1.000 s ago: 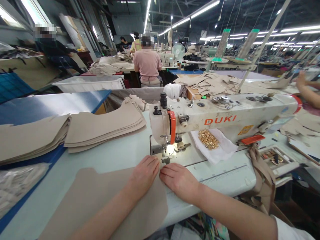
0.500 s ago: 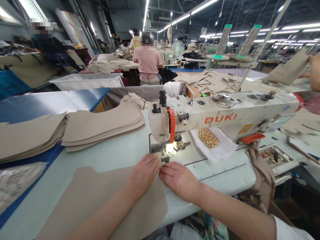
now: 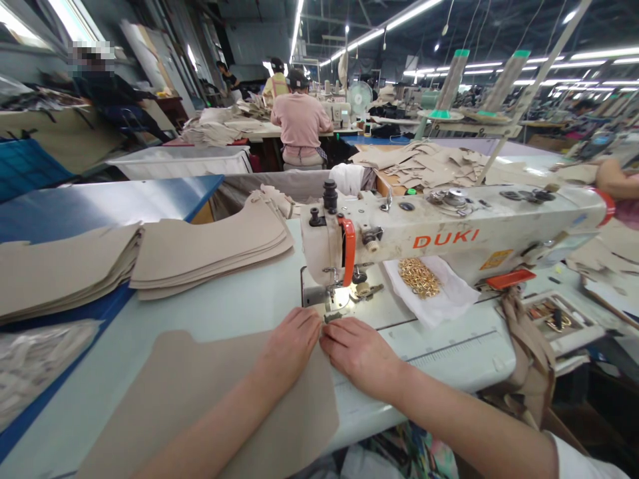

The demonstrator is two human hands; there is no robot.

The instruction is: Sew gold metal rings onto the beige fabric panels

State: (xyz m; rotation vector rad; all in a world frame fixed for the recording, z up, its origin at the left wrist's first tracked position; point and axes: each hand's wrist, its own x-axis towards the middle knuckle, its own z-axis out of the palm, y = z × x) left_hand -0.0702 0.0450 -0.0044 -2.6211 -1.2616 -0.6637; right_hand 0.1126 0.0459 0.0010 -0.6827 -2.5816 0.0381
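A large beige fabric panel (image 3: 200, 379) lies flat on the sewing table, running from the front edge up to the sewing machine's presser foot (image 3: 338, 296). My left hand (image 3: 294, 339) is closed at the panel's upper right corner, fingertips just in front of the foot. Close beside it, my right hand (image 3: 357, 349) has its fingers pressed together at the same corner, the fingertips of both hands nearly touching. What lies under the fingertips is mostly hidden. The white sewing machine (image 3: 449, 226) has an orange thread-lever guard (image 3: 348, 253) and a lit needle area.
Stacked beige panels (image 3: 214, 256) lie on the left. Gold metal rings (image 3: 419, 277) sit on white cloth (image 3: 456, 299) beneath the machine arm. A parts tray (image 3: 559, 322) and hanging beige strips (image 3: 524, 352) are at right. A person in pink (image 3: 301, 123) sits ahead; another person's arm (image 3: 616, 178) shows at far right.
The view has shifted slightly, so everything sits a little farther right. Both hands keep their place at the panel corner. At far right, the other person's arm has lowered with a beige piece.
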